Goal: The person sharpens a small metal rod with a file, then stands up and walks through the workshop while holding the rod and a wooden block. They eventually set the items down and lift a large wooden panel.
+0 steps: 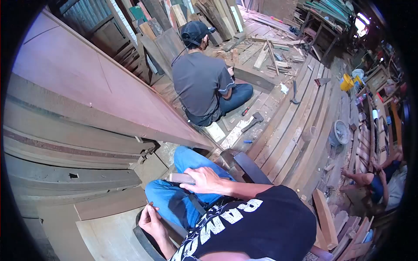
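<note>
My right hand [203, 180] is closed over a small flat wooden block [182, 178], held above my jeans-covered leg [167, 200]. My left hand [152, 221] is lower and nearer my body, thumb and fingertips pinched together. A tiny dark thing [150, 204] shows at those fingertips, too small to name. Near my left wrist lies a dark curved wooden piece [146, 239]. Another dark curved wooden piece [251, 167] shows beyond my right forearm; whether the two join is hidden by my body.
A co-worker [202, 82] in a cap sits on the floor ahead, back to me. An axe-like tool [253, 122] lies nearby. Long planks [291, 130] run along the right, bearing a hammer [294, 93] and a saw [322, 81]. A large panel [100, 78] leans at left.
</note>
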`<move>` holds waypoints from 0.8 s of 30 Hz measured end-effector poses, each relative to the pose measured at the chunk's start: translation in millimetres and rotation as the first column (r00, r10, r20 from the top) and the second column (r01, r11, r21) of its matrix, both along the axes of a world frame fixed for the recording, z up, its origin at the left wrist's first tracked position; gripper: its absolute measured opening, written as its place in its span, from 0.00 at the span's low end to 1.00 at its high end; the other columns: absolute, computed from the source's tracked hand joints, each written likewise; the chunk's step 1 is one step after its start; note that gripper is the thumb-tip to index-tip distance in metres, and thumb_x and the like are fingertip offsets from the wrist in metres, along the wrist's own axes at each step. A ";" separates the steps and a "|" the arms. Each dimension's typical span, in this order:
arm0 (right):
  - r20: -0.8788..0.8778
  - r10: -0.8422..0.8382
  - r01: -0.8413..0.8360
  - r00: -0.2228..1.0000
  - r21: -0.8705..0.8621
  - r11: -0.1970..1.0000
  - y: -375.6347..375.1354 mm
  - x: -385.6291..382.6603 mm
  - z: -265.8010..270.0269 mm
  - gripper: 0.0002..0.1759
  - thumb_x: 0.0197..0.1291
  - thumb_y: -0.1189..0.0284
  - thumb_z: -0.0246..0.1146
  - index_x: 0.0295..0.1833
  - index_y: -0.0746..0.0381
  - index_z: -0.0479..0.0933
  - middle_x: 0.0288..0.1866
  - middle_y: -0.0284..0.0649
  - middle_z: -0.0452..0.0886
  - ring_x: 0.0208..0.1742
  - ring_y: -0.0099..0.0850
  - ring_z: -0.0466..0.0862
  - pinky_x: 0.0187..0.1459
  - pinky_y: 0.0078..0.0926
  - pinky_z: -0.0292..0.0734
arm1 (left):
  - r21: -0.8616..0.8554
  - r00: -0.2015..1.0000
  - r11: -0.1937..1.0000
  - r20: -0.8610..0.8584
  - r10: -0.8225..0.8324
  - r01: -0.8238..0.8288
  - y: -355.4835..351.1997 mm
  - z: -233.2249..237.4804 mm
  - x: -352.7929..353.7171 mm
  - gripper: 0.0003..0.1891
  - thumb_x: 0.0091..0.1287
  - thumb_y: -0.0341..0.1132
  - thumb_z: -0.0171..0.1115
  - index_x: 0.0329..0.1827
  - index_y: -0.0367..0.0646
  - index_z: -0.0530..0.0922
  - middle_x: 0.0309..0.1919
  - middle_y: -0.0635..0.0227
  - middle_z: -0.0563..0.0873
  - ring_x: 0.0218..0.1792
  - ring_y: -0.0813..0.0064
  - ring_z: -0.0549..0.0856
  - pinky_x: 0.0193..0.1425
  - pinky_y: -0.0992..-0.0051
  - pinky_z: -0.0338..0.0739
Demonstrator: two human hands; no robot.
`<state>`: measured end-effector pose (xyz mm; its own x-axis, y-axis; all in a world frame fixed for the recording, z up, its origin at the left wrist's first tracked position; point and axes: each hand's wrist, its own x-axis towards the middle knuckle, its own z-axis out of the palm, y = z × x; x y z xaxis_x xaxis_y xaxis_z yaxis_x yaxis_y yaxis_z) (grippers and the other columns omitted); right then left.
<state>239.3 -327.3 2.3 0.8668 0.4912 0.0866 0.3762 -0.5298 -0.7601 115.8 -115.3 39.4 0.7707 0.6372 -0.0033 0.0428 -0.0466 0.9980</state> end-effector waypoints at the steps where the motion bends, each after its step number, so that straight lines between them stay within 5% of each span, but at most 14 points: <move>1: 0.043 0.002 -0.004 0.999 0.048 0.999 -2.4 3.3 -1.9 0.24 0.58 0.53 0.65 0.45 0.65 0.74 0.27 0.53 0.83 0.29 0.52 0.84 0.30 0.48 0.79 | 0.017 1.000 1.000 -0.004 -0.007 0.007 0.0 1.8 1.1 0.11 0.71 0.32 0.59 0.46 0.31 0.82 0.27 0.68 0.83 0.20 0.89 0.69 0.25 0.87 0.62; 8: 0.198 -0.039 0.031 0.979 0.040 0.999 -17.9 13.4 -8.7 0.19 0.56 0.57 0.68 0.42 0.61 0.74 0.26 0.48 0.82 0.27 0.51 0.83 0.27 0.48 0.77 | 0.056 1.000 0.998 0.027 0.015 -0.017 38.7 -7.2 17.1 0.12 0.72 0.33 0.60 0.47 0.31 0.83 0.26 0.70 0.82 0.21 0.90 0.69 0.25 0.87 0.62; 10: 0.262 -0.027 0.044 0.965 -0.058 0.997 -28.5 9.1 -6.4 0.20 0.51 0.60 0.71 0.45 0.58 0.77 0.27 0.41 0.81 0.26 0.43 0.83 0.28 0.42 0.77 | 0.060 0.999 0.998 0.031 0.013 -0.015 46.5 -16.1 24.5 0.12 0.72 0.33 0.59 0.46 0.32 0.83 0.26 0.71 0.82 0.21 0.90 0.69 0.25 0.86 0.62; 13: 0.510 0.009 0.062 0.860 -0.122 0.991 -43.0 2.6 -6.6 0.26 0.42 0.66 0.70 0.52 0.49 0.80 0.33 0.31 0.77 0.35 0.32 0.81 0.35 0.31 0.76 | 0.084 1.000 0.996 0.003 0.003 -0.003 57.4 -36.7 31.3 0.10 0.71 0.33 0.60 0.45 0.34 0.84 0.26 0.70 0.83 0.21 0.89 0.71 0.25 0.86 0.63; 17: 0.693 0.055 0.094 0.719 -0.175 0.980 -56.6 -6.5 2.6 0.27 0.35 0.71 0.66 0.49 0.46 0.82 0.31 0.29 0.76 0.32 0.30 0.79 0.33 0.30 0.73 | 0.014 0.999 1.000 0.038 -0.008 0.007 59.0 -56.4 25.7 0.10 0.70 0.33 0.61 0.45 0.34 0.84 0.26 0.69 0.85 0.19 0.91 0.70 0.22 0.86 0.63; 22: 0.645 -0.040 0.342 0.763 -0.351 0.872 -83.5 -7.4 14.8 0.21 0.44 0.67 0.67 0.48 0.46 0.81 0.33 0.29 0.78 0.34 0.33 0.79 0.37 0.34 0.72 | -0.032 0.980 0.986 -0.105 -0.168 0.166 39.0 -40.6 18.0 0.09 0.68 0.32 0.63 0.42 0.34 0.86 0.26 0.73 0.85 0.22 0.93 0.72 0.25 0.87 0.64; 24: 0.619 -0.044 0.348 0.784 -0.381 0.857 -98.5 -11.1 5.3 0.25 0.39 0.72 0.68 0.49 0.50 0.81 0.35 0.34 0.78 0.39 0.36 0.78 0.40 0.37 0.72 | -0.059 0.950 0.957 -0.123 -0.288 0.283 33.4 -32.3 18.7 0.08 0.67 0.31 0.64 0.42 0.35 0.86 0.26 0.73 0.85 0.24 0.92 0.73 0.27 0.87 0.67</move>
<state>228.2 -425.8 7.5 0.8060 0.4276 0.4093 0.5011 -0.8609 -0.0875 134.5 -82.0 7.1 0.9117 0.3878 -0.1358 0.1622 -0.0360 0.9861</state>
